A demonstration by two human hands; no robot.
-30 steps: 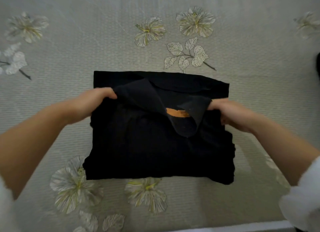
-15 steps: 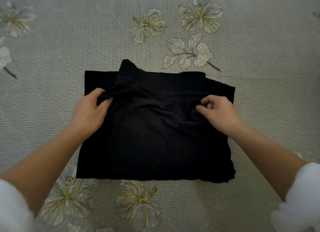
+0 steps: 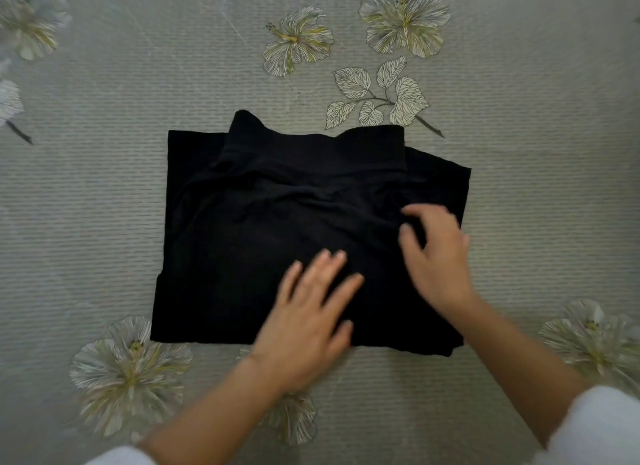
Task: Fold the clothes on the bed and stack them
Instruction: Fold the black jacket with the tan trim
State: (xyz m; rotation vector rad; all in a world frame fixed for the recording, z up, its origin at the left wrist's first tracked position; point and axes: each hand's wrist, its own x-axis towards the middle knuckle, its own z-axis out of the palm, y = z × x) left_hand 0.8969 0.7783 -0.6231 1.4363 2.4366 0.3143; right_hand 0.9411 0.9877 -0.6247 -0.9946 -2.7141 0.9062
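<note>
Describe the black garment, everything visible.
The black garment is soft, matte cloth folded into a rough rectangle, lying flat on the floral bedspread. A folded band juts past its far edge; creases cross the upper middle. The left hand rests flat on its near centre; the right hand, blurred, is over its right side, contact unclear.

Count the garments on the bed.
1: a black folded garment at the middle of the bed, left hand flat on it, right hand over its right side. Its layers may hide another.
</note>
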